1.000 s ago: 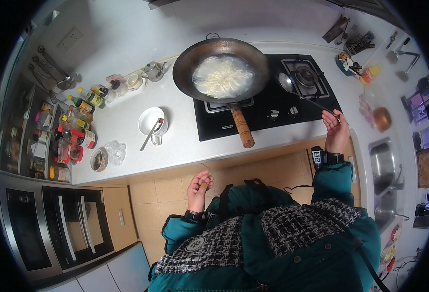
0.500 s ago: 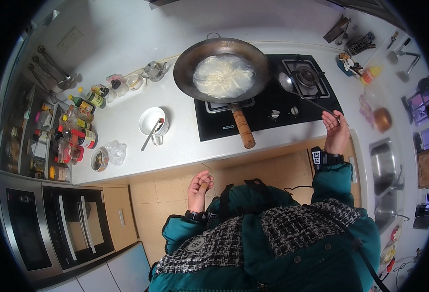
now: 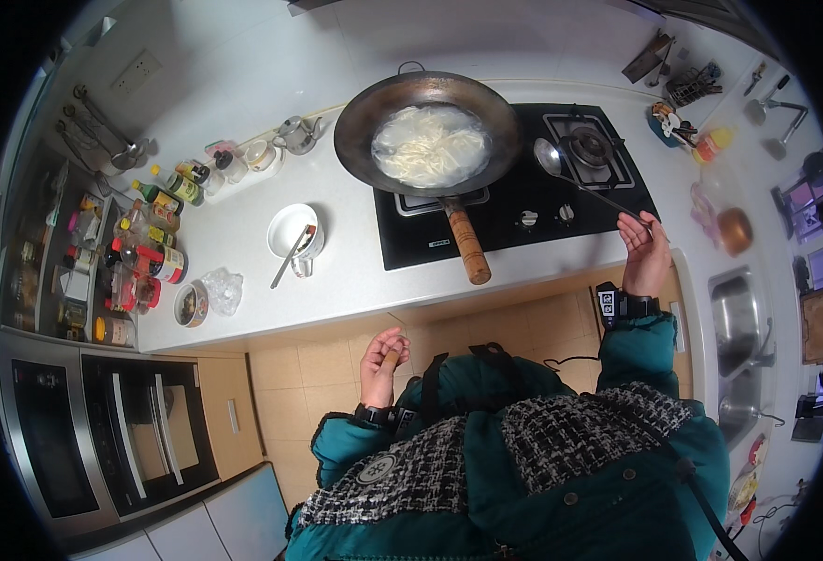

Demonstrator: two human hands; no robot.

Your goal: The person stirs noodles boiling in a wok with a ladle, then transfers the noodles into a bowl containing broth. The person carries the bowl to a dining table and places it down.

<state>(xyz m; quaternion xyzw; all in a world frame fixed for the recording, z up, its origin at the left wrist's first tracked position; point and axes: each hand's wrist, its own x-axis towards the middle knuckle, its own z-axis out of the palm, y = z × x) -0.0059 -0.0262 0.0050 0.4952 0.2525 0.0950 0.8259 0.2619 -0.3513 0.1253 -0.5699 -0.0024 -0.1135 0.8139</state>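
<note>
My right hand (image 3: 645,257) is closed around the handle end of a long metal ladle (image 3: 547,154), whose bowl rests on the hob beside the right burner. My left hand (image 3: 383,365) hangs in front of the counter edge, fingers curled in, with a tan strip on one finger and no object visible in it. On the left burner sits a dark wok (image 3: 355,140), its wooden handle (image 3: 467,248) pointing towards me. Pale noodles (image 3: 435,145) lie in cloudy liquid inside the wok.
The black gas hob (image 3: 495,243) is set into a white counter (image 3: 234,210). A white cup (image 3: 290,229) with a spoon stands left of the wok, near a small bowl (image 3: 190,304) and a plastic bag (image 3: 224,290). Bottles (image 3: 159,201) line the left; a sink (image 3: 737,318) is at right.
</note>
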